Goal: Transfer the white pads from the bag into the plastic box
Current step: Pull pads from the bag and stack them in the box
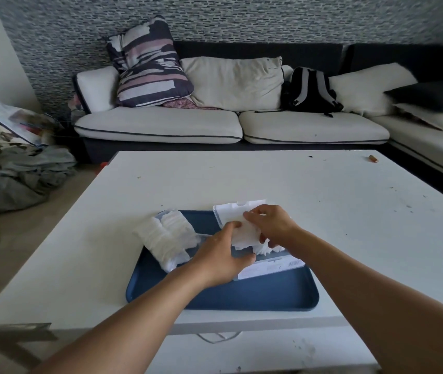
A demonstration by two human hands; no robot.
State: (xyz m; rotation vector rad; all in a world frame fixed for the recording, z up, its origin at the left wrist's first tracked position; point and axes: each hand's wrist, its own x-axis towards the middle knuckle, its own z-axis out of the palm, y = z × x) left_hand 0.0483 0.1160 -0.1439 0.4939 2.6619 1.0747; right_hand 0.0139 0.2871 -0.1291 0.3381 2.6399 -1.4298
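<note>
A clear bag of white pads [167, 238] lies on the left part of a blue tray [255, 295]. To its right on the tray stands the clear plastic box [271, 264], its white lid [235, 213] tilted open at the back. Both hands hold a stack of white pads [244, 233] over the box. My left hand [219, 259] grips the stack from the left and near side. My right hand [270, 225] curls over its top and right side. More pads [264, 249] fan out in the box below.
The tray sits near the front of a white table [295, 190]. A small brown object [373, 158] lies at the table's far right. Beyond stands a sofa with cushions and a black backpack [309, 90]. Clothes are piled on the floor at the left [18, 174].
</note>
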